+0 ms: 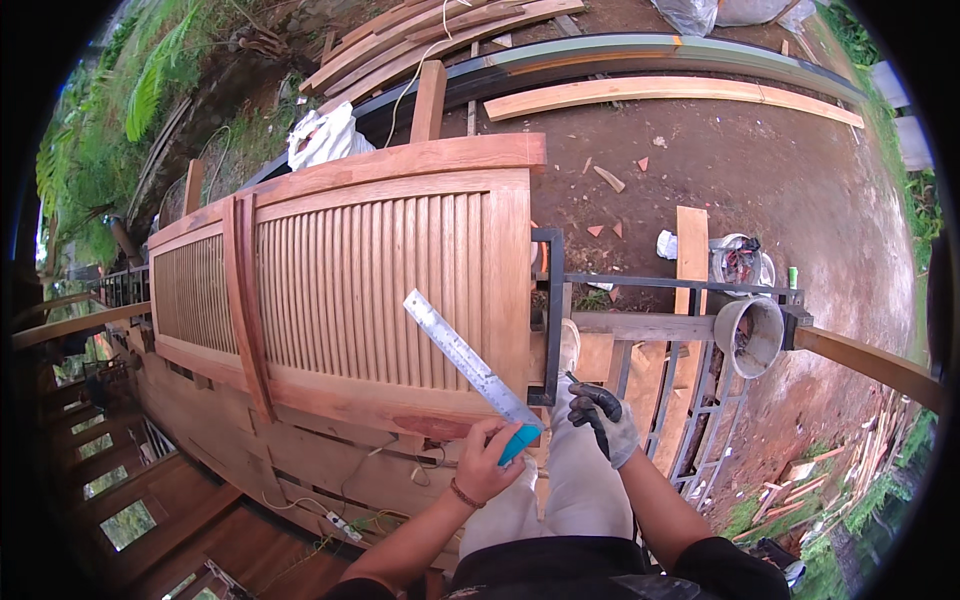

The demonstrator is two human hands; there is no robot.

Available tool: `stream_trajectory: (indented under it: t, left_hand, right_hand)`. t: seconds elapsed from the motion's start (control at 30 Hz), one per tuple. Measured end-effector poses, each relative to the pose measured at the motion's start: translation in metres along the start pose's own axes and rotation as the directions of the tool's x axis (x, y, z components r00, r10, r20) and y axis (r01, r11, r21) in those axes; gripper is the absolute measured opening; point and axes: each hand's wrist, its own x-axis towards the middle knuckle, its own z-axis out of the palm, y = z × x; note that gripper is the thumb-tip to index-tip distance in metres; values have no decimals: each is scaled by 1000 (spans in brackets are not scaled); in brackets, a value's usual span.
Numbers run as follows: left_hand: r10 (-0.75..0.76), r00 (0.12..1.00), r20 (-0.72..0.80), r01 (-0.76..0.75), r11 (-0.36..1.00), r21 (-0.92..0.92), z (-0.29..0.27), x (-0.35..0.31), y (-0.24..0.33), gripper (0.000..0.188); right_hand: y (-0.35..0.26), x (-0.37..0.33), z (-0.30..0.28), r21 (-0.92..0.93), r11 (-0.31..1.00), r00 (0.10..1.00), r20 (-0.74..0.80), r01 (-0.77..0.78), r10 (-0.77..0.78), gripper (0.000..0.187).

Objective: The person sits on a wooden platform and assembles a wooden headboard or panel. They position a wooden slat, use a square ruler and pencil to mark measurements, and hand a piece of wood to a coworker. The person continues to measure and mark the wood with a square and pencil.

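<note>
The person's bare left hand (pixel 484 464) has its fingers closed round the teal handle (pixel 518 444) of a square (pixel 462 354) — its flat metal blade slants across the panel (pixel 510 285), a smooth wooden frame filled with narrow ridged slats (pixel 372 290). The right hand (pixel 603 422), gloved in grey and black, curls beside the panel, fingertips pinching a slim stick (pixel 571 377) — too small to identify.

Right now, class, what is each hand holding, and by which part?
The left hand holds the metal ruler by its teal handle; the gloved right hand seems to pinch something thin, too small to identify.
</note>
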Motion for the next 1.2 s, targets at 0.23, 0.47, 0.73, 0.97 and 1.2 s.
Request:
stream_trajectory:
  t: [0.23,0.47,0.73,0.97,1.2]
  left_hand:
    - [82,993,-86,-76,994,81,-7,171,-24,51]
    - [-21,974,-227,31,999,42,3,252,-62,50]
    - [253,960,119,-271,947,175,-28,276,-85,46]
    - [-224,930,-291,-42,723,-690,-16,297,-100,39]
    - [-716,698,-3,40,43,-998,31,330,-122,24]
  right_hand:
    - [-51,99,29,25,997,994,81,76,-78,31]
    - [-77,173,39,-87,982,985,-8,168,-170,30]
    - [-106,233,33,-227,918,939,-32,325,-341,36]
    - [-106,238,35,-245,888,909,-57,389,-414,35]
    - [-97,228,27,-270,897,914,-113,350,-390,28]
